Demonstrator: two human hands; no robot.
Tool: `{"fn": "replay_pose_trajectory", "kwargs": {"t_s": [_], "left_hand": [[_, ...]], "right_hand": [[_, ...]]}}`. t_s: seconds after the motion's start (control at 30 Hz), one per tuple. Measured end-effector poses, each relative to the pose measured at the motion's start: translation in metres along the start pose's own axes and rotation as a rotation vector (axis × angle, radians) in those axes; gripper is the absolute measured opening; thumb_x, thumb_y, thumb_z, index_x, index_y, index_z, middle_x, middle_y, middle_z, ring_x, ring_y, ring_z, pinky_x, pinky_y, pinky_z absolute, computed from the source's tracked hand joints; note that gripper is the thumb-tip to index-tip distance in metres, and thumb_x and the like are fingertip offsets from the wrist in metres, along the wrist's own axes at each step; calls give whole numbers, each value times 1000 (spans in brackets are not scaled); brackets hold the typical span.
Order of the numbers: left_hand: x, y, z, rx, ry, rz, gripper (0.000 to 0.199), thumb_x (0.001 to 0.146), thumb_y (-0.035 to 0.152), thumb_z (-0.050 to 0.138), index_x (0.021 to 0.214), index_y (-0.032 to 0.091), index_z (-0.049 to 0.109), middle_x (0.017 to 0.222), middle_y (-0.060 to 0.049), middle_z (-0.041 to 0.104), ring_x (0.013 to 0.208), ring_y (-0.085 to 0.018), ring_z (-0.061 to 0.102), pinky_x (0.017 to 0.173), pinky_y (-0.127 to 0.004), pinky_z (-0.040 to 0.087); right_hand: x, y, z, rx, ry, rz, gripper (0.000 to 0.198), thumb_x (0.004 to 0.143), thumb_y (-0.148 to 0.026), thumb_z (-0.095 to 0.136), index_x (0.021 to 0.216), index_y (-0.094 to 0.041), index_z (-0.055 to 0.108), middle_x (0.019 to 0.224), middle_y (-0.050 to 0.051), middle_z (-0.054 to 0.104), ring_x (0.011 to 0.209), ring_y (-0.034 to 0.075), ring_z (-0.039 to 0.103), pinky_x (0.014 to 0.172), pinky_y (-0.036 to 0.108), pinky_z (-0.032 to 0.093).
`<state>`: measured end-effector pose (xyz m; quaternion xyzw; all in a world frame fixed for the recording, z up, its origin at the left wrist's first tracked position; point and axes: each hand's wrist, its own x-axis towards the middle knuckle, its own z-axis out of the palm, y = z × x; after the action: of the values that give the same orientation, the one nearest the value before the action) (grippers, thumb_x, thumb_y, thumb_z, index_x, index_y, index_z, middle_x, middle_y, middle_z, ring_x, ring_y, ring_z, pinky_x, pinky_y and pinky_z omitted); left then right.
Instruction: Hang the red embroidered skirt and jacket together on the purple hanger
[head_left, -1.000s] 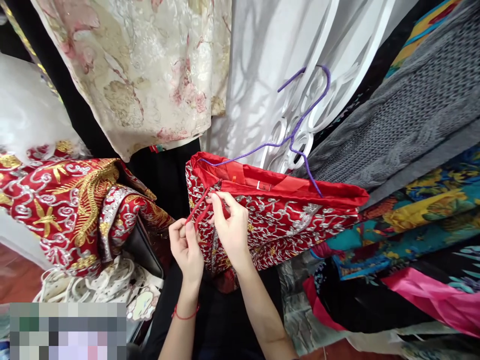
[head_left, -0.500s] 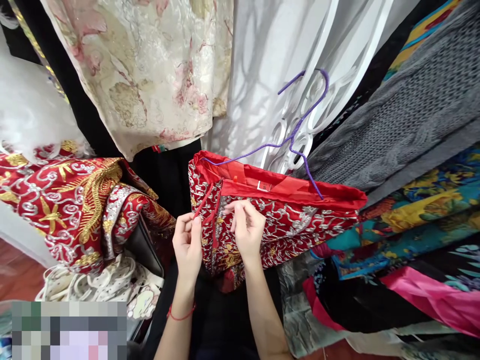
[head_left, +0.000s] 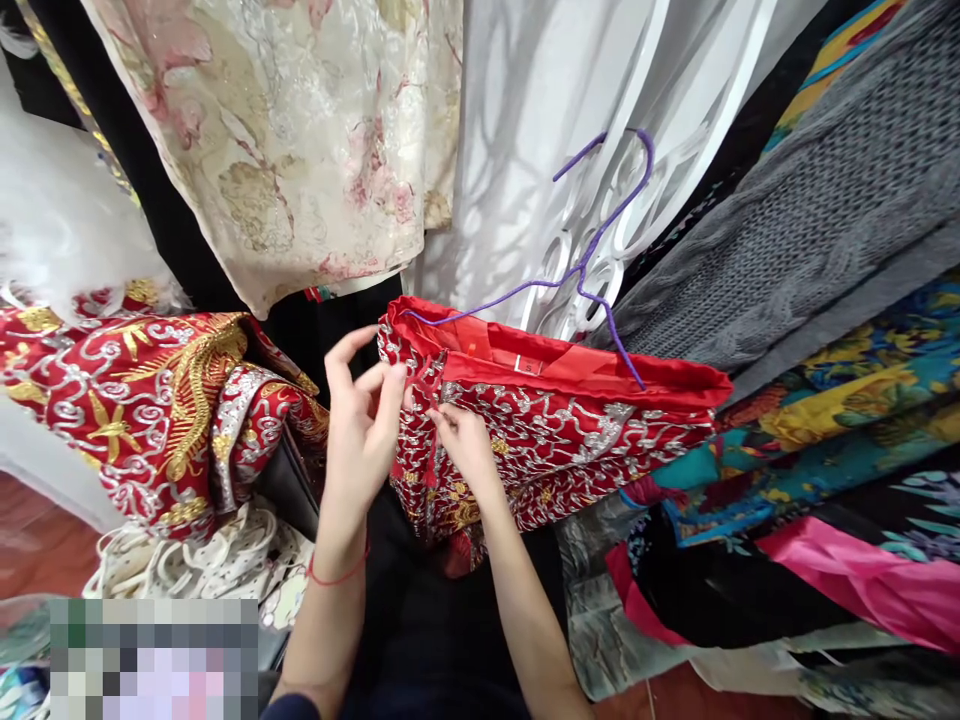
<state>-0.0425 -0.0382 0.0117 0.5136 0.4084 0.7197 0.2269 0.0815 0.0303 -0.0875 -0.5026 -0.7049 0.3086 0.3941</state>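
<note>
A red garment (head_left: 555,430) with silver and gold embroidery and a smooth red waistband (head_left: 667,382) hangs at a tilt from a purple hanger (head_left: 581,268). At its left end, my left hand (head_left: 358,425) has its fingers spread and bent beside the waistband; I see nothing held in it. My right hand (head_left: 466,445) is closed in a pinch at the front opening, on a thin red cord (head_left: 433,462) that hangs down the embroidery. The fingertips partly hide where the cord is gripped. A small white label (head_left: 529,366) shows inside the waistband.
Another red embroidered garment (head_left: 172,420) lies at left above white straps (head_left: 202,560). A cream floral cloth (head_left: 300,150) hangs behind. White curled metalwork (head_left: 660,190) stands behind the hanger. A grey knit (head_left: 810,220) and bright printed fabrics (head_left: 825,420) fill the right side.
My left hand has let go of the red cord and moved up and left to the waistband's end. My right hand has moved left and down, pinching at the front opening.
</note>
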Motion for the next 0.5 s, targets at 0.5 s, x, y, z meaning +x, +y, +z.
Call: {"fn": "replay_pose_trajectory", "kwargs": {"t_s": [0.5], "left_hand": [[27,-57,-7,286,-265,-119,31,95,47,56,100,18,65,88,-8,74,81,-19,72,80,-32,57]], "right_hand": [[25,-61,-70,58,254,-269,24,95,-36,52,99,-20,70,75,0,70,55,11,59,59,25,44]]}}
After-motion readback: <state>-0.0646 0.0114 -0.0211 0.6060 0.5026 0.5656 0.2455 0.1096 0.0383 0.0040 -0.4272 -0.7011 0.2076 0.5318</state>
